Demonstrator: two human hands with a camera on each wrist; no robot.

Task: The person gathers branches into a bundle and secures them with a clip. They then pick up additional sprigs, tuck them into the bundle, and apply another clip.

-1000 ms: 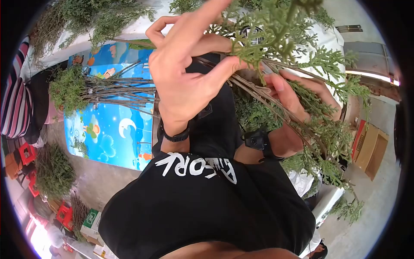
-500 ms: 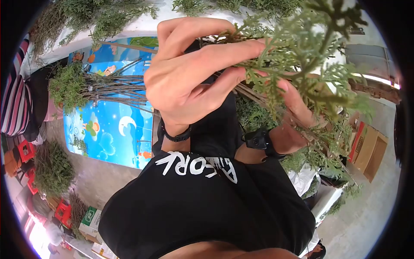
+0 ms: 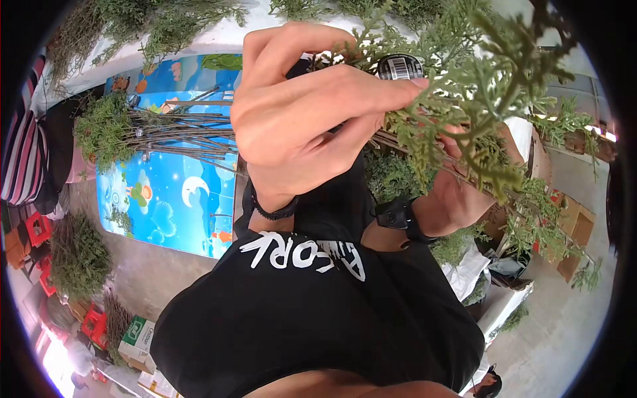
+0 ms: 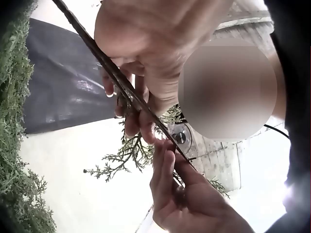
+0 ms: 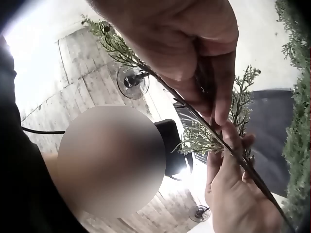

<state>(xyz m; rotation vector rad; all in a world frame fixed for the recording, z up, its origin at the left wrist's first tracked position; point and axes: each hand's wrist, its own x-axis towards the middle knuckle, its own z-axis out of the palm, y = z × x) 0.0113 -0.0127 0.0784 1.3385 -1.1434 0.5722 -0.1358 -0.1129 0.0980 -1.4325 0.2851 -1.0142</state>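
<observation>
Both hands are closed: my left hand (image 3: 298,119) pinches thin, brown-stemmed green branches (image 3: 488,113) among their leafy sprigs, my right hand (image 3: 468,192) grips them lower, so they sit between and across my fingers. Left of them, a brown-stemmed, green-tipped bundle (image 3: 182,132) lies on a blue, moon-printed surface (image 3: 162,192); ahead, green cuttings (image 3: 182,30) cover part of a white cloth (image 3: 259,16).

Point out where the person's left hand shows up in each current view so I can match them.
Head view: left hand, upper middle, just left of centre.
Left wrist view: left hand, large, across the top.
Right wrist view: left hand, bottom, right of centre.
Shared landmark: the green sprigs beside its fingers.
</observation>
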